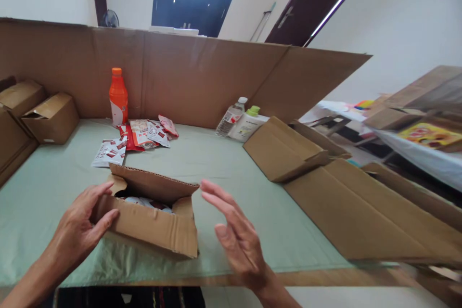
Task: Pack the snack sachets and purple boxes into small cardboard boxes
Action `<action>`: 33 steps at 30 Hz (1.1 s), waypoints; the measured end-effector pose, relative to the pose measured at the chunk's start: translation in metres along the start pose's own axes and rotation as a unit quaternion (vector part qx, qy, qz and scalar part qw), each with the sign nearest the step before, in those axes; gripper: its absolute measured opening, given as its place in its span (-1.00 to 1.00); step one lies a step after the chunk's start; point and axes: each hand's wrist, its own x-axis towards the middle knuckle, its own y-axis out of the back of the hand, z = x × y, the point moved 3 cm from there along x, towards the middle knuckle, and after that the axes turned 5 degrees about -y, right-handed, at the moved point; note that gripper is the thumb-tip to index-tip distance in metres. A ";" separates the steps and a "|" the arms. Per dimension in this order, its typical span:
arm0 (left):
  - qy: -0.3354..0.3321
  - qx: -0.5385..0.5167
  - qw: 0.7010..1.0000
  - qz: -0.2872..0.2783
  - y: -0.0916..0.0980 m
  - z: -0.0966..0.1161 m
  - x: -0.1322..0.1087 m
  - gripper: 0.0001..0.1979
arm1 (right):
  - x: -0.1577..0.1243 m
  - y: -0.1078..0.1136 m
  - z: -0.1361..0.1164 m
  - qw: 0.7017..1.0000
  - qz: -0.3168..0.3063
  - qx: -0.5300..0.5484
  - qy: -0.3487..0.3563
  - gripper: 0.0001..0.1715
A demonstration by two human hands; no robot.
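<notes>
A small cardboard box [151,226] sits near the front edge of the table with its top flaps up. Inside, partly hidden by the walls, lie white packets [147,203]. My left hand [81,216] grips the box's left end, the thumb against the front wall and the fingers over the corner. Just off the box's right end, my right hand [236,231] hovers with fingers stretched out and thumb apart, holding nothing. Beyond the box lie a white snack packet [110,152] with brown pieces printed on it and several other snack packets [142,134].
An orange bottle [118,98] stands behind the packets. A clear bottle [232,118] and a white bottle with green cap [249,124] lean at the back right. Cardboard boxes [54,118] line the left, and larger cartons [346,207] the right. A tall cardboard panel [187,72] closes the back.
</notes>
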 end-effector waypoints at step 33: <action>0.147 0.305 0.939 0.070 0.078 -0.071 -0.145 -0.26 | 0.146 -0.290 -0.033 0.956 -0.276 0.095 -0.008 -0.38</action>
